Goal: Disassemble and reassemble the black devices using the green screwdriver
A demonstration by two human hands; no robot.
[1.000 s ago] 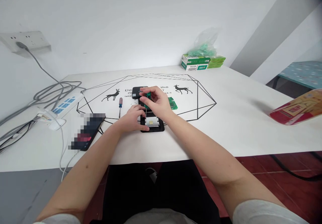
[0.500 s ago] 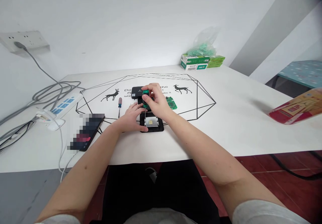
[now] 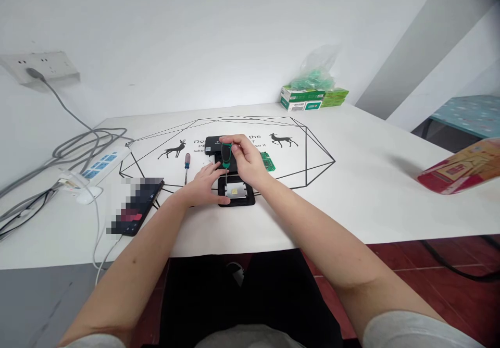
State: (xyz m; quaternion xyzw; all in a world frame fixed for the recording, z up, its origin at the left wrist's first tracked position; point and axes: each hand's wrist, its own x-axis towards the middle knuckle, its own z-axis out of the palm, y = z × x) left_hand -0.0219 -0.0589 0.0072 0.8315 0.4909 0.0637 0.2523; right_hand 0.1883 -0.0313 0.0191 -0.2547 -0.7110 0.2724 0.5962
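Observation:
A small black device [image 3: 247,198] with a metal plate [image 3: 235,190] in it lies open on the white table [image 3: 351,181]. My left hand [image 3: 203,184] grips its left side and holds it down. My right hand [image 3: 245,161] pinches a green-handled screwdriver [image 3: 225,153] upright, its thin tip down on the plate's left corner. A black cover [image 3: 213,144] lies just behind the hands, and a green circuit board [image 3: 267,161] lies to the right of my right hand.
A red-handled screwdriver [image 3: 187,162] lies left of the device. A phone [image 3: 136,204] and a white power strip [image 3: 102,163] with cables sit at the left. Green boxes [image 3: 312,98] stand at the back; a red packet [image 3: 461,166] is at the right.
My right hand has raised the green screwdriver upright and shifted its fingers along the handle, as if turning it. The left hand stays on the device.

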